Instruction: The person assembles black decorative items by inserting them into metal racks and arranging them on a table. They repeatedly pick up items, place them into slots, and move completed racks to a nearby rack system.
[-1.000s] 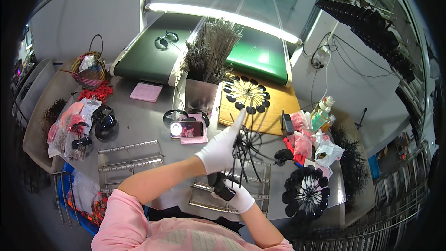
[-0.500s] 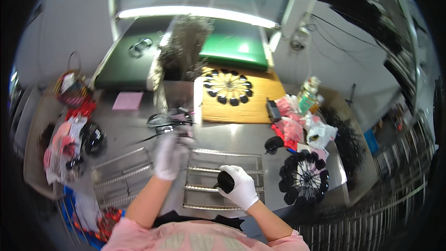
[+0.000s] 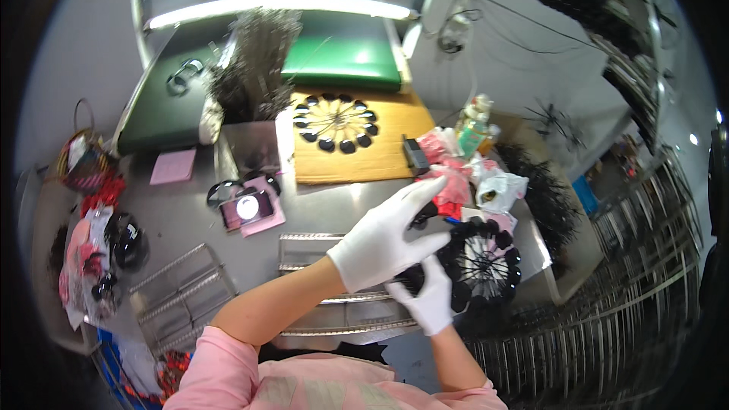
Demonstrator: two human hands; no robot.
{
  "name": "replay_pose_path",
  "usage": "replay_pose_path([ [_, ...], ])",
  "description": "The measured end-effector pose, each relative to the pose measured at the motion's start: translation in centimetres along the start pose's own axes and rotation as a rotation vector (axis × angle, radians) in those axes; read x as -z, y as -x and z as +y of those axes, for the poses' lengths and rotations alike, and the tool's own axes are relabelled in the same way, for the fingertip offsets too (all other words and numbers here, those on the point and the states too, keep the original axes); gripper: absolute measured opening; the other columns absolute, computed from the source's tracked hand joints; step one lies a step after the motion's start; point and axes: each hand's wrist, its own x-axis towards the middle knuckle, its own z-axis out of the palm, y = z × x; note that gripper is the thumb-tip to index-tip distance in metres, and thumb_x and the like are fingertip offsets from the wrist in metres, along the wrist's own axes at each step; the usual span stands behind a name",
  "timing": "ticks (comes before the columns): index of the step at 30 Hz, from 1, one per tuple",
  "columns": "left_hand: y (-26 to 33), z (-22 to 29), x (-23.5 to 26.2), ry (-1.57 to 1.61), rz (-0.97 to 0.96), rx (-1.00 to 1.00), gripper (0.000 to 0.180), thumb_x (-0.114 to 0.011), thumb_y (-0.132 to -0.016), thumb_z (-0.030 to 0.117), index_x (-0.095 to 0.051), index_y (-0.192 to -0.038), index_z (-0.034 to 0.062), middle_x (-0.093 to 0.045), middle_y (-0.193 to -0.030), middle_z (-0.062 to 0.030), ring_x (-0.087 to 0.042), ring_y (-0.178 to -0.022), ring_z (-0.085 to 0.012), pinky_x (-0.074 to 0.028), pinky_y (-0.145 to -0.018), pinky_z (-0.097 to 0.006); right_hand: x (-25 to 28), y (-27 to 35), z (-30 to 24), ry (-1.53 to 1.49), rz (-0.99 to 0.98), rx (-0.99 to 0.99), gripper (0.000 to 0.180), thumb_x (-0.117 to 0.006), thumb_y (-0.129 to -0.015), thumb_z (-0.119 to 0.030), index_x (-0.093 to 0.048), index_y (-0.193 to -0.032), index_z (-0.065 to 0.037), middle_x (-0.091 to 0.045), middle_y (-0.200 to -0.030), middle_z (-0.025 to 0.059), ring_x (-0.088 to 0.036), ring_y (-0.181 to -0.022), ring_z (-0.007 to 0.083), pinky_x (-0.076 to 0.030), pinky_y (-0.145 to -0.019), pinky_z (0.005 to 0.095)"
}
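Note:
My left hand, in a white glove, reaches across to the right over a metal wire rack. Its thumb and fingers are stretched apart, near a small black rounded piece on the table; I see nothing gripped between them. Just below it, my right hand, gloved in white too, is closed around a dark rounded object, partly hidden by the glove. Right beside both hands lies a ring of black rounded pieces on thin stems, fanned out like a wheel.
A similar ring of black pieces lies on a yellow board. Left of it are a phone and a pink paper pad. A second rack stands left. Plastic bags and a bottle crowd the right.
My left hand has swung from the left-middle of the table over to the right. My right hand has shifted right, still holding the dark object. The view has turned slightly rightward.

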Motion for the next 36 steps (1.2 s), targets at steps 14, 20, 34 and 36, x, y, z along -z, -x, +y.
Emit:
replay_pose_path([
  [14,18.7,-7.9,5.8,0.602,-0.304,0.546,0.029,-0.077,-0.086,0.0,-0.071,-0.115,0.001,-0.072,-0.111,-0.0016,-0.062,-0.104,-0.0066,-0.052,-0.094,-0.029,-7.4,-1.0,-4.5,-0.409,-0.386,0.47,0.09,-0.091,-0.06,-0.011,-0.052,-0.141,-0.004,-0.06,-0.127,0.0227,-0.062,-0.115,0.0403,-0.051,-0.098,0.0426],
  [20,20.1,-9.2,5.8,0.444,-0.187,0.868,0.027,-0.079,-0.085,0.002,-0.073,-0.111,0.0024,-0.073,-0.107,-0.0025,-0.066,-0.093,-0.0088,-0.056,-0.085,-0.029,-9.9,-0.1,-2.3,-0.351,-0.665,0.172,0.075,-0.086,-0.073,-0.005,-0.053,-0.14,-0.001,-0.063,-0.131,0.017,-0.065,-0.12,0.0265,-0.052,-0.102,0.0365],
  [34,21.2,-9.8,1.8,1.176,0.267,1.233,0.05,-0.051,-0.105,0.049,-0.066,-0.112,0.0017,-0.075,-0.085,-0.0116,-0.071,-0.072,-0.0159,-0.048,-0.057,-0.023,-18.6,-9.5,3.2,-0.788,-0.504,-0.29,0.055,-0.067,-0.087,0.003,-0.048,-0.137,-0.011,-0.06,-0.126,0.0072,-0.059,-0.115,0.0169,-0.05,-0.1,0.0315],
  [36,21.5,-10.5,1.6,0.889,0.194,1.187,0.043,-0.054,-0.106,0.04,-0.068,-0.111,-0.0007,-0.075,-0.091,-0.0112,-0.071,-0.077,-0.0161,-0.052,-0.064,-0.026,-21.2,-10.3,3.8,-0.671,-0.523,-0.249,0.054,-0.074,-0.085,-0.002,-0.053,-0.134,-0.012,-0.063,-0.119,0.0045,-0.06,-0.108,0.0124,-0.051,-0.095,0.0279],
])
